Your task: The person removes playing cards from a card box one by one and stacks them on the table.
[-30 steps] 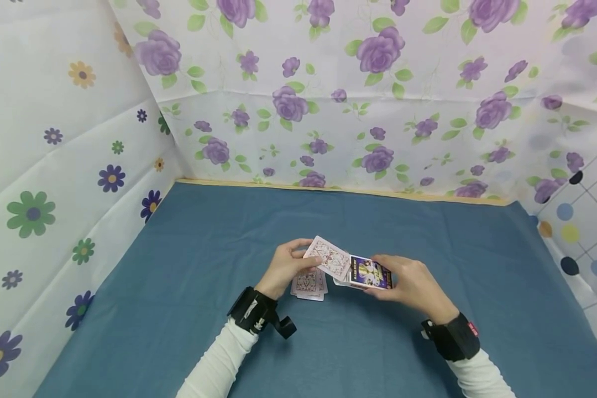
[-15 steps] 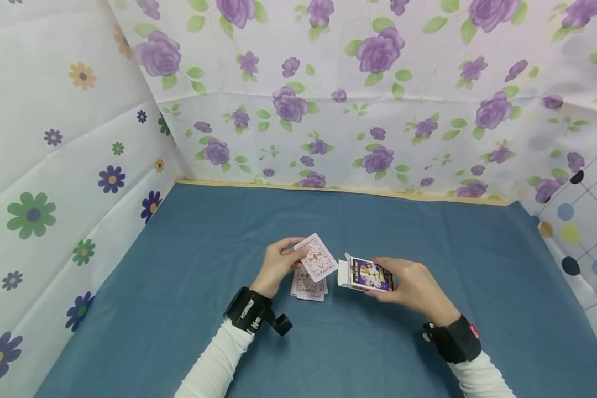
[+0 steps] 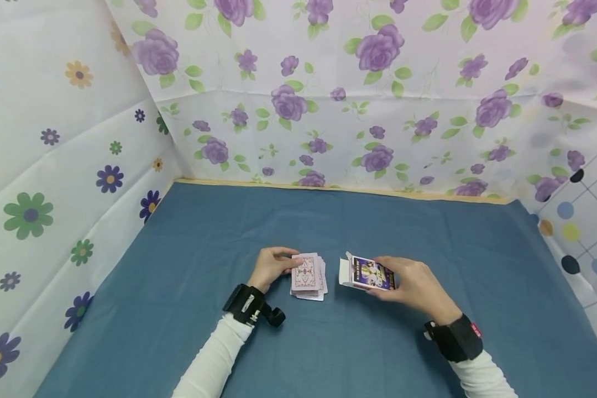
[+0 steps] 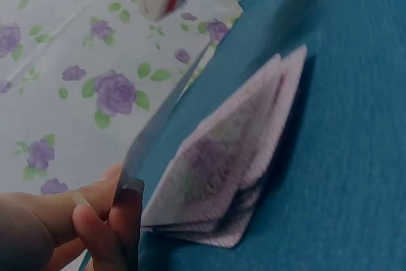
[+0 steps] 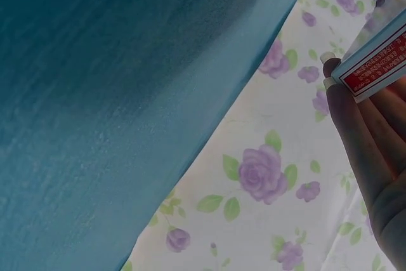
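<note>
My left hand point(image 3: 271, 267) pinches a playing card point(image 3: 304, 277) with a red patterned back, thumb on top, over a small pile of cards point(image 3: 324, 279) on the cloth. Seen edge-on in the left wrist view, that card point(image 4: 154, 122) stands tilted beside the slightly fanned pile point(image 4: 231, 150). To the right, my right hand point(image 3: 417, 282) grips a card box point(image 3: 372, 273) with a purple and gold front, its white end flap hanging open towards the pile. The right wrist view catches only the box's red printed side point(image 5: 380, 61) between fingers and thumb. The inside of the box is hidden.
A blue cloth point(image 3: 378, 348) covers the table. Behind it rises a white curtain point(image 3: 328, 127) with purple roses, and a flower-printed sheet point(image 3: 79, 182) hangs at the left. Dotted fabric point(image 3: 592, 237) lines the right side. Both wrists wear black camera straps.
The left hand draws the card away from the box, then lowers it leftward over the pile. The flap now shows fully at the box's opening. The right hand stays almost still.
</note>
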`<state>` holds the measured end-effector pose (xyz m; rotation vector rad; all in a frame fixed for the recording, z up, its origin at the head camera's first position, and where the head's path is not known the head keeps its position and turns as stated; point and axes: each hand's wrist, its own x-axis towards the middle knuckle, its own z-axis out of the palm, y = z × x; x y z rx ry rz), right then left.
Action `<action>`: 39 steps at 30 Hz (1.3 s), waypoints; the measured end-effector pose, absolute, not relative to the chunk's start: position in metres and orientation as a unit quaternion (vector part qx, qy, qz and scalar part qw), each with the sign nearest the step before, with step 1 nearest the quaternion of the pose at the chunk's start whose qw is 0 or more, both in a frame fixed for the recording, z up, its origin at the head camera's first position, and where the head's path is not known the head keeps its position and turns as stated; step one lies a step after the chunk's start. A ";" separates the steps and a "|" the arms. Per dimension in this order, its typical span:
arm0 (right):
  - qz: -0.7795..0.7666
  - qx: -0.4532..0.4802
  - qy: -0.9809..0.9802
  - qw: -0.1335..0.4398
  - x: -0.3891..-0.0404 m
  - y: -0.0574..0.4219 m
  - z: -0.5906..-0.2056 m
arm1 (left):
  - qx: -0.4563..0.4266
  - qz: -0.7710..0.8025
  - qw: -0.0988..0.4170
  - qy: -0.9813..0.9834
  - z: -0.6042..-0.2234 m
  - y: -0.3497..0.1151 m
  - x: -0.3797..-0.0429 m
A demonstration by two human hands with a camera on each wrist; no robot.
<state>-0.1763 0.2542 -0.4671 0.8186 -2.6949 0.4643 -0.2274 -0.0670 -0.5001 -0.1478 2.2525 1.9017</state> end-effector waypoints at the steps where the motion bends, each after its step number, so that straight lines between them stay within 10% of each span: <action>1: 0.162 0.284 -0.934 0.142 -0.176 0.254 -0.467 | -0.044 0.635 0.089 0.766 -0.501 -0.067 -0.228; 23: 0.165 0.275 -0.940 0.115 -0.176 0.253 -0.469 | -0.026 0.457 0.022 0.889 -0.497 -0.054 -0.227; 39: 0.167 0.295 -0.932 0.132 -0.175 0.245 -0.464 | 0.210 0.485 0.029 0.848 -0.470 -0.008 -0.191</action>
